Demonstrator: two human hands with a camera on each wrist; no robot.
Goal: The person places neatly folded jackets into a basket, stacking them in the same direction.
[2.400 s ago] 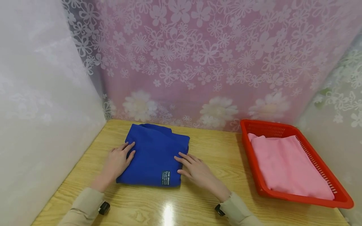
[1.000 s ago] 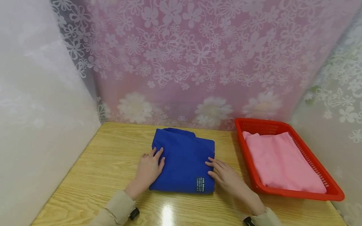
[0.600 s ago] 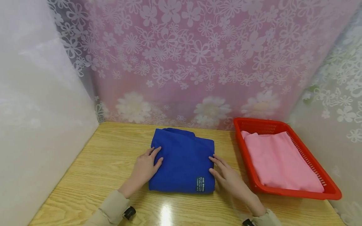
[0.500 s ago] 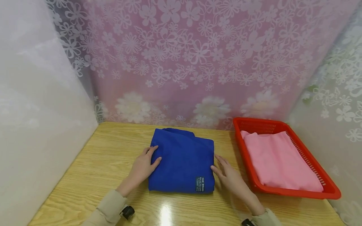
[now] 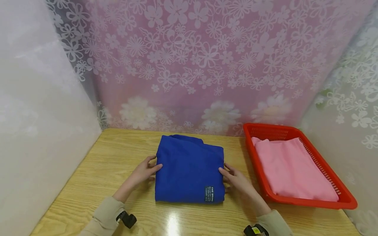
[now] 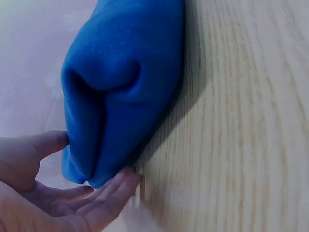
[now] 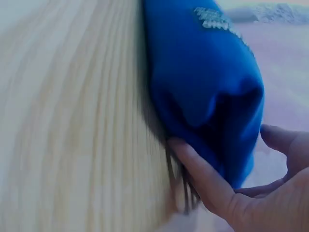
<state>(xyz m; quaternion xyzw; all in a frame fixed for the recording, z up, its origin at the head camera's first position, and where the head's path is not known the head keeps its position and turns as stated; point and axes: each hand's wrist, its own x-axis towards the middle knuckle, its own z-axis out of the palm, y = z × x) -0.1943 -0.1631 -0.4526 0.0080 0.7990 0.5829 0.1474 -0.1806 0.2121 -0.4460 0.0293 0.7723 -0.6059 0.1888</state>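
Observation:
A folded blue garment [image 5: 189,170] lies on the wooden table, with a dark printed patch near its front right corner. At its left side is my left hand [image 5: 144,171], thumb over the top edge and the other fingers beside the fold. On the opposite side, my right hand [image 5: 238,179] has its thumb on the top edge and its fingers low along the side. Both wrist views show the thick rolled ends of the garment [image 6: 120,87], the fingertips close to its underside at the tabletop. Neither hand appears tightly closed.
A red plastic basket [image 5: 304,203] stands on the right of the table [image 5: 124,150], holding a folded pink cloth [image 5: 295,170]. Floral curtain [image 5: 192,65] hangs behind, and pale sheeting [image 5: 44,114] rises at both sides.
The garment and both hands shifted right, then the garment stopped. Since then the hands have slid off its top to its side edges, fingers lowering while the thumbs stay on top.

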